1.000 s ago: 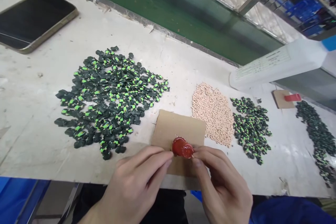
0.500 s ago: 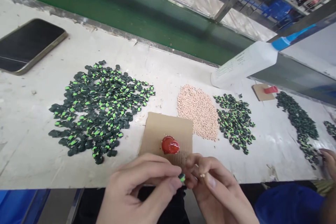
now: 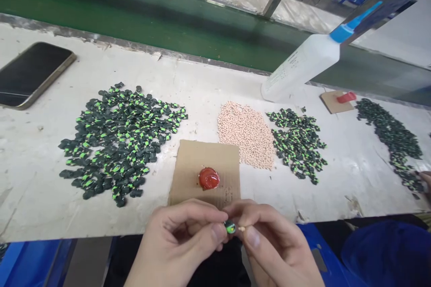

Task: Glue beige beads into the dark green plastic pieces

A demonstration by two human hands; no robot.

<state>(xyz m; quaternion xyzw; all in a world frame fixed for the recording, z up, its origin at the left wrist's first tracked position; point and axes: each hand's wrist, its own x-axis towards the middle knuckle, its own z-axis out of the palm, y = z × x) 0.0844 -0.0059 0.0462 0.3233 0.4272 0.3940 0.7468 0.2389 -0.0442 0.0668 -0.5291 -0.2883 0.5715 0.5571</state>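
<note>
My left hand (image 3: 182, 237) pinches a small black-and-green part (image 3: 230, 226) at the table's near edge. My right hand (image 3: 272, 244) meets it from the right, fingers pinched on a tiny beige pellet (image 3: 241, 229) held against that part. Just beyond the hands lies a piece of brown cardboard (image 3: 198, 157) with a blob of red paste (image 3: 209, 178) on it. A large pile of black-and-green parts (image 3: 117, 139) spreads to the left, a heap of beige pellets (image 3: 247, 132) to the right of the cardboard, and a smaller pile of black-and-green parts (image 3: 298, 143) beside that.
A phone (image 3: 32, 74) lies at the far left of the white table (image 3: 202, 85). A white bottle with a blue cap (image 3: 303, 65) lies on its side at the back right. Further right are a second cardboard with a red piece (image 3: 338, 100), a dark pile (image 3: 390, 132), and another person's fingertips (image 3: 426, 181).
Both hands have drawn back from the red paste on the cardboard to the table's near edge, now pinching a part and a pellet together. The view has shifted left and up.
</note>
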